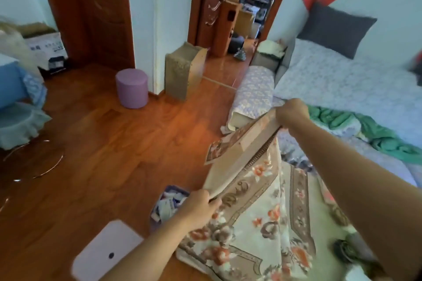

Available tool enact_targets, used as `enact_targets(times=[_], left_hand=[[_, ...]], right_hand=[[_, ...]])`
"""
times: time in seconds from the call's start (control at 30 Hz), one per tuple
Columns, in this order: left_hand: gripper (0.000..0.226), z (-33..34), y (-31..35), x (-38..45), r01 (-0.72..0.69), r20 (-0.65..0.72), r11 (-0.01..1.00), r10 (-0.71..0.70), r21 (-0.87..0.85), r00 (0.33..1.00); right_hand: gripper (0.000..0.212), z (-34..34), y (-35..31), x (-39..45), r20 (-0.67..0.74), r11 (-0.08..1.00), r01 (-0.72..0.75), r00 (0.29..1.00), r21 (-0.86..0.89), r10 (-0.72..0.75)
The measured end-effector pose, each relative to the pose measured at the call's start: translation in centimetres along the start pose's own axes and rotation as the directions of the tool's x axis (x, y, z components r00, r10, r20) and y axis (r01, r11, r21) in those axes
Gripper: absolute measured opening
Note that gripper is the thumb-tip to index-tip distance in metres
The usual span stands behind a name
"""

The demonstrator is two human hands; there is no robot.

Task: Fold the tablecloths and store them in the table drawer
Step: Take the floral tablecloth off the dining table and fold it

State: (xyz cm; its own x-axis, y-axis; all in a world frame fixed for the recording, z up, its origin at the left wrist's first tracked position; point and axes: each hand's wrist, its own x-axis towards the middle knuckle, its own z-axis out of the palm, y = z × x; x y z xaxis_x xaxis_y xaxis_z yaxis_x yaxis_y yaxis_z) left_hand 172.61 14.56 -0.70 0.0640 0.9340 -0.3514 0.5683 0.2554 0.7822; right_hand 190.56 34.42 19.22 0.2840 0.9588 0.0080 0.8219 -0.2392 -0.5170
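A cream tablecloth (255, 207) with orange flowers and brown borders hangs stretched between both hands, over the bed's edge. My left hand (201, 207) pinches its near top edge, low in the middle of the view. Farther away and higher up, my right hand (292, 110) grips the other end of that edge. The top edge runs taut between the two hands, with the rest draping down in folds. A green cloth (356, 128) lies crumpled on the bed behind my right arm. No table drawer is in view.
A bed (338, 80) with a lilac quilt and grey pillow (335, 27) fills the right. On the wooden floor stand a purple stool (132, 89), a white scale (107, 253) and a small bin of packets (169, 205). An open doorway (242, 18) lies ahead.
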Motion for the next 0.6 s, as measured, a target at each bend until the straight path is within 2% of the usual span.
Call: enact_targets(times=[0.07, 0.1, 0.13, 0.23, 0.33, 0.4, 0.5, 0.6], left_hand=[[0.028, -5.3, 2.6, 1.8, -0.043, -0.181, 0.998, 0.052, 0.051, 0.982], [0.026, -8.3, 3.9, 2.7, -0.053, -0.287, 0.99, 0.09, 0.135, 0.954], [0.026, -11.4, 5.5, 3.3, -0.04, -0.372, 0.969, 0.131, 0.244, 0.919], [0.024, -19.6, 11.2, 3.2, 0.03, -0.529, 0.88, 0.258, 0.475, 0.808], [0.02, -24.4, 16.9, 2.3, 0.092, -0.6, 0.763, 0.421, 0.64, 0.68], [0.01, -26.0, 20.3, 1.9, 0.178, -0.616, 0.676, 0.488, 0.715, 0.618], [0.008, -27.2, 23.8, 1.9, 0.304, -0.654, 0.616, 0.484, 0.727, 0.582], [0.015, -27.7, 25.7, 1.1, 0.412, -0.719, 0.603, 0.455, 0.683, 0.526]], right_hand=[[0.006, -2.5, -1.7, 3.8, -0.028, 0.986, -0.077, 0.996, 0.147, 0.082], [0.001, -3.4, -2.5, 5.6, 0.0, 0.965, -0.122, 0.992, 0.231, 0.126], [0.006, -4.1, -3.3, 7.0, 0.046, 0.932, -0.161, 0.987, 0.324, 0.155], [0.013, -6.4, -6.3, 9.4, 0.109, 0.85, -0.141, 0.989, 0.507, 0.099], [0.018, -8.5, -7.9, 12.9, 0.127, 0.713, -0.157, 0.987, 0.684, 0.096], [0.02, -9.5, -9.0, 15.1, 0.15, 0.613, -0.134, 0.988, 0.778, 0.025], [0.015, -10.7, -10.8, 15.7, 0.204, 0.407, -0.17, 0.978, 0.898, -0.04], [0.019, -11.4, -13.5, 17.0, 0.253, 0.291, -0.2, 0.955, 0.935, -0.154]])
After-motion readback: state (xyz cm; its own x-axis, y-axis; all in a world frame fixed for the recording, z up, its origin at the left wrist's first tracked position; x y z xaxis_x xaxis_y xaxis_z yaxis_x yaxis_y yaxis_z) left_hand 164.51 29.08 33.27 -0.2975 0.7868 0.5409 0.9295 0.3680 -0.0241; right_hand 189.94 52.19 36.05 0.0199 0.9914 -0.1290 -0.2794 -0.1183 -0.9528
